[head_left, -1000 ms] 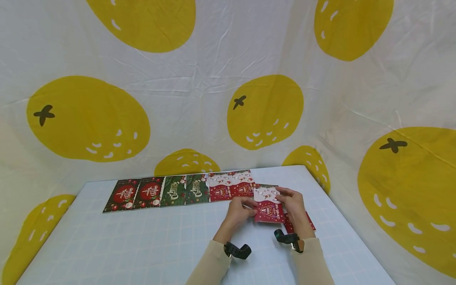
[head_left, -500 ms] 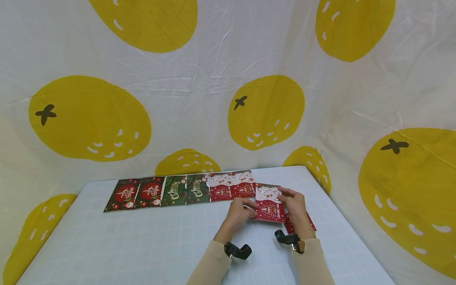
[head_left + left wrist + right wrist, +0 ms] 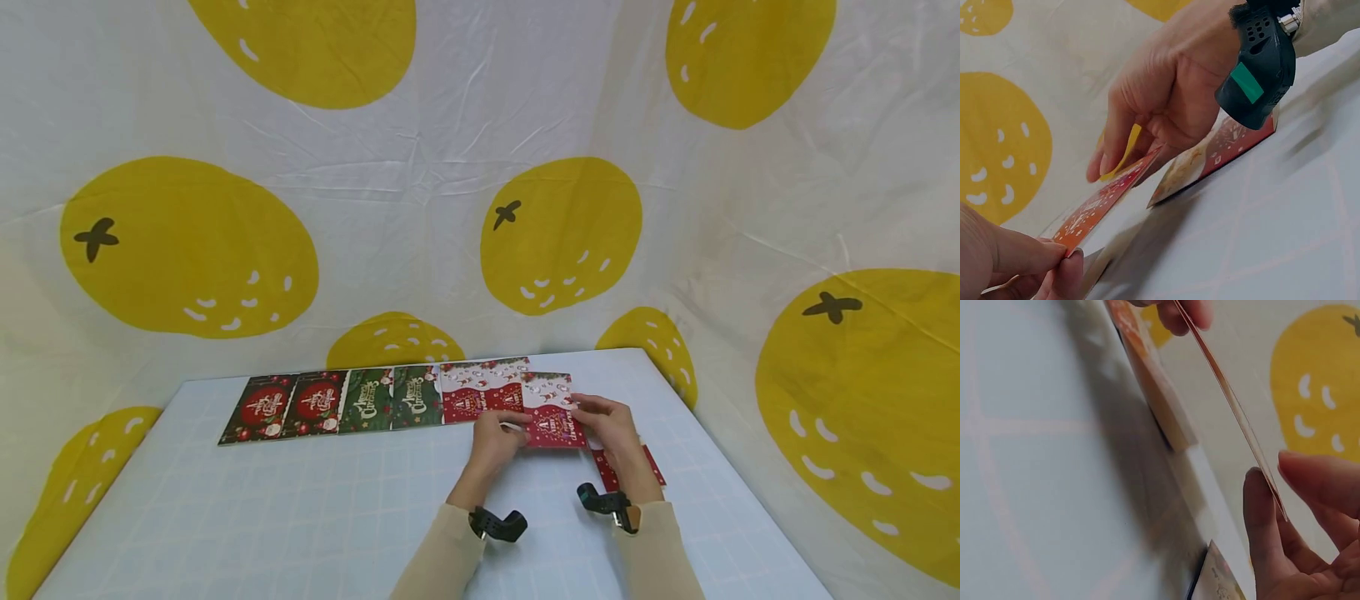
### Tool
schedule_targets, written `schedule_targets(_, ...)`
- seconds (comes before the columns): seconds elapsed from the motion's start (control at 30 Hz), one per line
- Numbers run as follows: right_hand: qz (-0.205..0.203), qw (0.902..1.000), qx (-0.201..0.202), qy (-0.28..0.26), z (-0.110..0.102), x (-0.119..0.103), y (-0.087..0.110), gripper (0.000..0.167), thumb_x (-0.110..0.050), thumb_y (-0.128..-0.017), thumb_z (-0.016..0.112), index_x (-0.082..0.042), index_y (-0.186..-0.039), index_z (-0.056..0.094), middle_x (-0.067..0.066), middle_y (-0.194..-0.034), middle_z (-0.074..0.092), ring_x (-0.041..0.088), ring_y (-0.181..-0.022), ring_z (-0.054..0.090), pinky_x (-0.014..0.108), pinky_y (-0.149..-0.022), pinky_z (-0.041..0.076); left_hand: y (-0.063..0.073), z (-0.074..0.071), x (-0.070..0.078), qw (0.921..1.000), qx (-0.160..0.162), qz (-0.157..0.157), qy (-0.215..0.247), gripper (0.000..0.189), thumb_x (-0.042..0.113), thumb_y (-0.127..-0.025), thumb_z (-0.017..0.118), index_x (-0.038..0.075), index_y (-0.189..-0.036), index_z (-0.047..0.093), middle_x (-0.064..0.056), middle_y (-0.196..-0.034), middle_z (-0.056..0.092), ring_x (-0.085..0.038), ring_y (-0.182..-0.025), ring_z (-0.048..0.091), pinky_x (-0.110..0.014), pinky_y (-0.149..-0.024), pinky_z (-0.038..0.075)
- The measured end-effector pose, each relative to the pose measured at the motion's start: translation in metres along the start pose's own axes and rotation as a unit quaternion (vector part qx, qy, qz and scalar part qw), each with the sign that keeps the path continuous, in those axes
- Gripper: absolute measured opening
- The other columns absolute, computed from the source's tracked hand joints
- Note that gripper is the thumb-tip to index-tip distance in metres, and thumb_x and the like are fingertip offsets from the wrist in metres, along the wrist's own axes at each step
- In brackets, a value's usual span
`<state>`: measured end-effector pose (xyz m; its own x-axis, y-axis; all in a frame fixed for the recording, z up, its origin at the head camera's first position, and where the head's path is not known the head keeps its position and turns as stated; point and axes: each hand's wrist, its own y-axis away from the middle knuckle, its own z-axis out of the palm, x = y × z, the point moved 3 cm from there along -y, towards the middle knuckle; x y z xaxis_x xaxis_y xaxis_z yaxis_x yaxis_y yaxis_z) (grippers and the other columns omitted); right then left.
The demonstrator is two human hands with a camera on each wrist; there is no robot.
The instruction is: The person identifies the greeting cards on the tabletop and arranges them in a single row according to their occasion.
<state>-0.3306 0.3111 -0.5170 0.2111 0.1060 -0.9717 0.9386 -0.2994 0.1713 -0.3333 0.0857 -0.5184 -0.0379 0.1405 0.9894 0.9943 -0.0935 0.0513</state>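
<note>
A red-and-white Christmas card [image 3: 555, 427] hangs slightly above the table, between both hands. My left hand [image 3: 492, 443] pinches its lower left corner between thumb and fingers, which the left wrist view confirms. On the opposite side, my right hand [image 3: 613, 433] holds the card's right edge, thumb and fingers on either face in the right wrist view. Edge-on there, the card [image 3: 1232, 403] looks thin and folded. Another red card [image 3: 603, 472] lies on the table under my right hand and wrist, partly hidden; whether more lie beneath it I cannot tell.
Along the table's back edge runs a row of cards: two dark red cards [image 3: 315, 403], two green cards [image 3: 365, 400], then red-and-white cards [image 3: 463, 392], the last partly covered by the held card. A fabric curtain [image 3: 420, 250] with yellow fruit stands behind the table [image 3: 300, 508].
The held card has moved up and to the left, toward the right end of the row, and now overlaps the last card in view. Both hands have shifted slightly with it.
</note>
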Motion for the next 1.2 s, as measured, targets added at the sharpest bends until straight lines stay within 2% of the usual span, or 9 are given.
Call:
schedule_targets(0.2,-0.002,0.9994,-0.029,0.02,0.004,-0.001,0.003,0.035,-0.011,-0.099,0.072,-0.009,-0.134,0.072,0.019,-0.151,0.056,0.037,-0.142,0.045,0.053,-0.117,0.039,-0.002,-0.004,0.0,0.9994,0.032,0.014,0.009,0.03,-0.013,-0.078,0.077,0.007,-0.099,0.084,-0.003,-0.098,0.072,-0.015,-0.069,0.062,-0.027,-0.059,0.052)
schedule_targets(0.43,-0.006,0.9981,-0.047,0.039,0.007,-0.006,0.008,0.032,-0.008,-0.099,0.072,-0.009,-0.13,0.075,0.021,-0.156,0.049,0.04,-0.144,0.039,0.056,-0.118,0.035,-0.005,-0.009,-0.001,0.9981,0.059,0.016,0.004,0.028,-0.011,-0.08,0.078,0.006,-0.102,0.083,-0.004,-0.099,0.073,-0.015,-0.071,0.062,-0.027,-0.061,0.053)
schedule_targets(0.63,-0.002,0.9969,-0.055,0.056,0.011,-0.008,0.009,0.031,-0.006,-0.097,0.072,-0.009,-0.128,0.076,0.022,-0.156,0.048,0.041,-0.142,0.04,0.057,-0.117,0.035,-0.007,-0.012,-0.001,0.9971,0.073,0.019,-0.001,0.028,-0.012,-0.08,0.079,0.006,-0.101,0.083,-0.006,-0.1,0.073,-0.015,-0.073,0.063,-0.027,-0.061,0.053)
schedule_targets(0.9,-0.012,0.9974,-0.05,0.051,0.014,-0.006,0.006,0.032,0.002,-0.093,0.074,-0.007,-0.124,0.078,0.022,-0.149,0.056,0.04,-0.14,0.046,0.055,-0.116,0.039,-0.008,-0.013,-0.001,0.9962,0.085,0.012,-0.015,0.027,-0.01,-0.081,0.08,0.008,-0.101,0.084,-0.004,-0.104,0.072,-0.016,-0.078,0.061,-0.027,-0.063,0.052)
schedule_targets(1.2,-0.011,0.9974,-0.043,0.057,0.016,-0.006,0.007,0.033,0.005,-0.093,0.072,-0.005,-0.124,0.077,0.025,-0.151,0.053,0.041,-0.139,0.047,0.055,-0.114,0.041,-0.007,-0.011,-0.003,0.996,0.087,0.017,-0.011,0.027,-0.011,-0.082,0.08,0.006,-0.103,0.083,-0.006,-0.102,0.073,-0.014,-0.073,0.065,-0.027,-0.061,0.055)
